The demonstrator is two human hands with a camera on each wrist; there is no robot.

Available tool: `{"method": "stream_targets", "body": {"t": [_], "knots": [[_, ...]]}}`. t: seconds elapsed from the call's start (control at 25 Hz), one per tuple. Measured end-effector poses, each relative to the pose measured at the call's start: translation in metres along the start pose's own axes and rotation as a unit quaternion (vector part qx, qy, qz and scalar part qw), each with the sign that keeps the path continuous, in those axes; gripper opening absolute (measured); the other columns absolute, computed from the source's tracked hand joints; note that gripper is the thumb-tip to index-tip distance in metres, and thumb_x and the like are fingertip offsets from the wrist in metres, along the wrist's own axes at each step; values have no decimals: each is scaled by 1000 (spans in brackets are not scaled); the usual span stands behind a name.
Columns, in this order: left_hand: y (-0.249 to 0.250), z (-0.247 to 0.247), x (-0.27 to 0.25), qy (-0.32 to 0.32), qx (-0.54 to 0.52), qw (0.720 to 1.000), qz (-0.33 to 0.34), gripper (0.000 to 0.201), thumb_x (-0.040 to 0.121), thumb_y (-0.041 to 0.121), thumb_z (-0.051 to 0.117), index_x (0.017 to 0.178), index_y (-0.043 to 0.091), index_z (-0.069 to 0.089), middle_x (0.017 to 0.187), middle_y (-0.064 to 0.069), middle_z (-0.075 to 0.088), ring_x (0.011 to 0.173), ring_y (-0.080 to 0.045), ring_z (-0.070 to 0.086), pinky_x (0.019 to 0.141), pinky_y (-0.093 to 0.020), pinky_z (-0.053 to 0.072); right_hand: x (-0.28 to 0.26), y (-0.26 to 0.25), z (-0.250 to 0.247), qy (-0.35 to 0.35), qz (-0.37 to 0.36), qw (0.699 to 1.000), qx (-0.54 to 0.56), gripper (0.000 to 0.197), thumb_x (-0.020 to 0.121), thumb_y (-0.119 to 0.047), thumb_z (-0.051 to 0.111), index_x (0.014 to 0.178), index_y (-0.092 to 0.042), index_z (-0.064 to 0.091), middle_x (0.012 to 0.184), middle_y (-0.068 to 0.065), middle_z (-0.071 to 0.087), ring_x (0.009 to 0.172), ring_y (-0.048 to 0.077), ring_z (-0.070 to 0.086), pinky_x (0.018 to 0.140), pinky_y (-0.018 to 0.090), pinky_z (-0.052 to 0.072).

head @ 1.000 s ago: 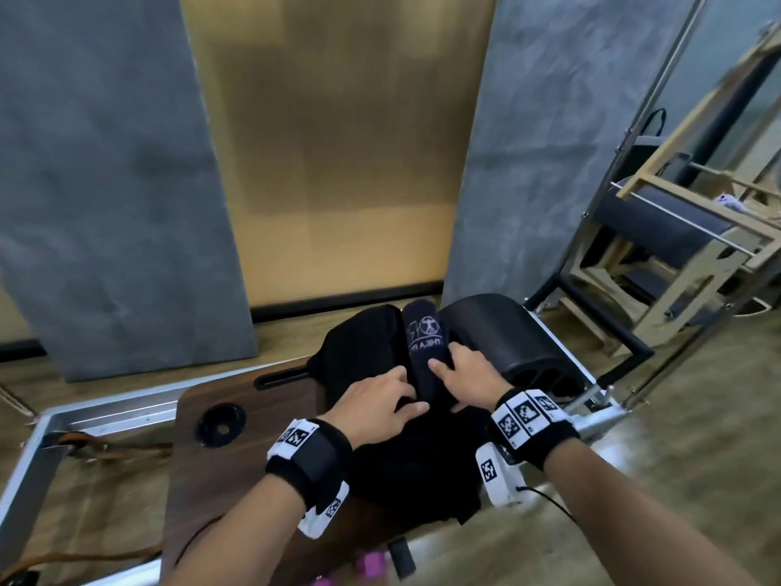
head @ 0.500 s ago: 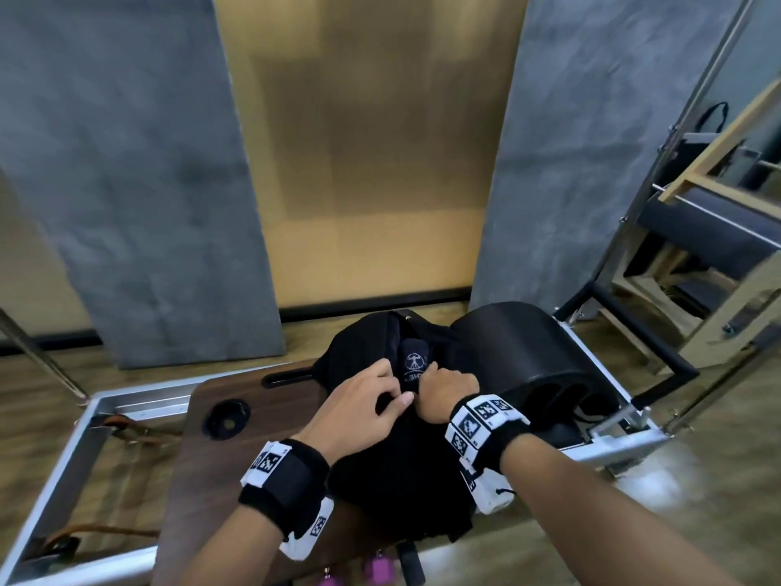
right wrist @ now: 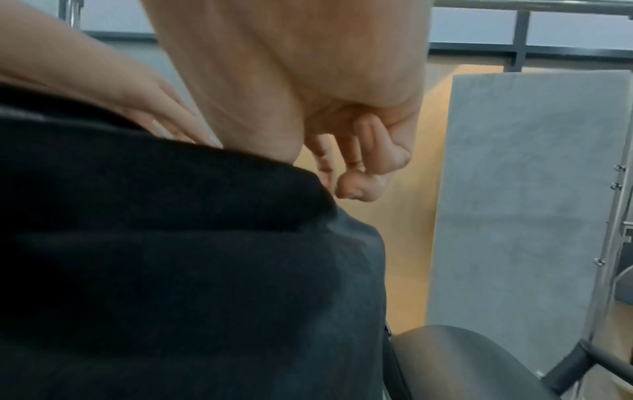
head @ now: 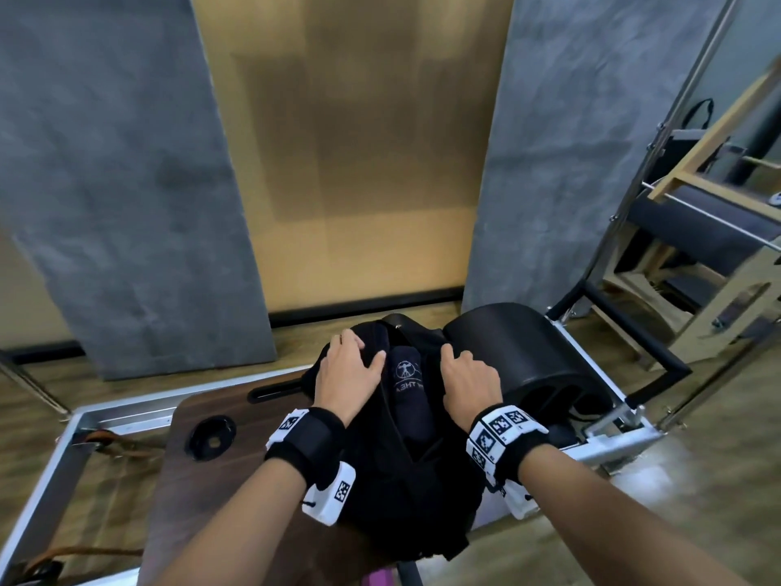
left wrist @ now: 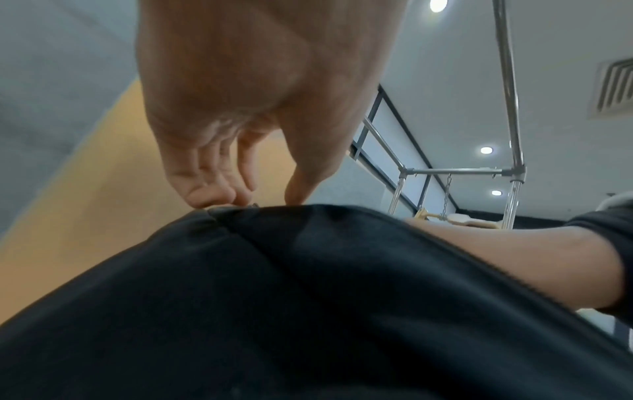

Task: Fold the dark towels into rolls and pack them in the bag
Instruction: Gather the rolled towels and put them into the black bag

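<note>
My left hand (head: 353,370) rests on the left lip of the black bag (head: 380,480), fingers spread and bent over the fabric, thumb pointing inward to the opening. From the left wrist view the fingertips (left wrist: 219,193) curl down onto the bag's upper edge at the zip line; the grip looks like a light hold on that edge, not a full fist.

Between my hands, one rolled dark towel (head: 408,395) lies inside the open bag, its white printed logo facing up, the roll running away from me.

My right hand (head: 467,380) sits on the right lip of the bag, fingers curled over the rim and pulling it outward. The right wrist view shows the fingers (right wrist: 369,151) bent; how firmly this grip holds the fabric I cannot tell.

The bag stands on a dark wood-grain bench (head: 203,492) set in a metal frame. Just right of the bag sits a black padded barrel (head: 520,348), smooth and rounded. Behind: grey textured panels, a tan wall, wooden floor.
</note>
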State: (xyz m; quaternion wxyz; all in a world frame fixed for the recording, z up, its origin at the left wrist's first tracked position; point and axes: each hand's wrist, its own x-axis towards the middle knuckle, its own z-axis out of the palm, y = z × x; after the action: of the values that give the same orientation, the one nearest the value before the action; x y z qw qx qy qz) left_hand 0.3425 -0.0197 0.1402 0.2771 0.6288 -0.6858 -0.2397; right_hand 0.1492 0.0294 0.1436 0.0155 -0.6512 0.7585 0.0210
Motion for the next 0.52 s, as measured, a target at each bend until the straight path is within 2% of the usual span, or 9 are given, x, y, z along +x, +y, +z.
{"method": "stream_targets", "body": {"t": [0.04, 0.12, 0.16, 0.24, 0.28, 0.36, 0.44, 0.48, 0.52], "knots": [[0, 2, 6, -23, 26, 999, -27, 44, 94, 50, 70, 115, 15, 53, 118, -5, 58, 112, -32, 61, 89, -43, 50, 3, 0, 2, 2, -4, 1000, 2, 39, 90, -6, 64, 122, -12, 44, 112, 11, 64, 96, 33, 70, 66, 36, 42], [0, 4, 16, -57, 69, 994, -61, 56, 90, 50, 76, 120, 9, 54, 123, -12, 61, 117, -37, 62, 89, -44, 50, 8, 1, -1, 24, 2, 999, 24, 20, 91, -6, 60, 105, -13, 46, 106, 11, 68, 96, 35, 70, 66, 37, 41], [0, 5, 20, -65, 87, 992, -64, 53, 89, 47, 77, 118, 7, 57, 122, -14, 63, 116, -39, 63, 88, -44, 51, 12, 2, -4, 42, 15, 998, 52, 14, 92, -8, 58, 96, -13, 46, 102, 12, 68, 95, 37, 70, 66, 37, 41], [0, 8, 26, -71, 109, 990, -49, 29, 90, 33, 71, 102, 8, 61, 114, -17, 67, 109, -42, 64, 81, -42, 51, 22, 5, -15, 88, 64, 985, 137, 7, 92, -12, 55, 88, -10, 50, 96, 14, 67, 92, 40, 68, 67, 37, 42], [1, 8, 28, -70, 107, 991, -38, 20, 90, 26, 67, 95, 8, 61, 108, -18, 67, 104, -43, 64, 77, -41, 49, 26, 6, -21, 101, 91, 971, 198, 7, 92, -14, 54, 89, -8, 56, 97, 15, 66, 93, 40, 66, 69, 37, 46], [3, 5, 33, -63, 80, 995, -21, 16, 89, 21, 62, 86, 4, 62, 96, -19, 67, 96, -45, 64, 71, -40, 46, 33, 3, -30, 84, 122, 933, 327, 13, 92, -18, 58, 95, -9, 66, 100, 13, 67, 91, 35, 68, 74, 37, 56], [6, -1, 37, -35, 43, 998, -8, 19, 89, 21, 60, 80, 5, 59, 85, -15, 65, 89, -44, 63, 72, -43, 49, 38, -3, -34, 69, 117, 904, 406, 13, 93, -18, 60, 89, -9, 68, 93, 12, 69, 65, 24, 73, 58, 30, 60], [7, -3, 40, -23, 28, 999, -1, 20, 88, 22, 60, 79, 5, 59, 83, -14, 65, 87, -43, 62, 73, -45, 52, 40, -8, -34, 69, 107, 897, 424, 15, 94, -17, 59, 85, -8, 69, 87, 13, 70, 51, 19, 70, 49, 27, 58], [8, -3, 42, -19, 16, 1000, 6, 20, 87, 23, 60, 79, 5, 61, 82, -14, 66, 86, -42, 62, 74, -45, 53, 41, -14, -33, 66, 94, 893, 436, 19, 94, -15, 58, 82, -7, 69, 80, 14, 71, 44, 18, 67, 45, 27, 57]]}}
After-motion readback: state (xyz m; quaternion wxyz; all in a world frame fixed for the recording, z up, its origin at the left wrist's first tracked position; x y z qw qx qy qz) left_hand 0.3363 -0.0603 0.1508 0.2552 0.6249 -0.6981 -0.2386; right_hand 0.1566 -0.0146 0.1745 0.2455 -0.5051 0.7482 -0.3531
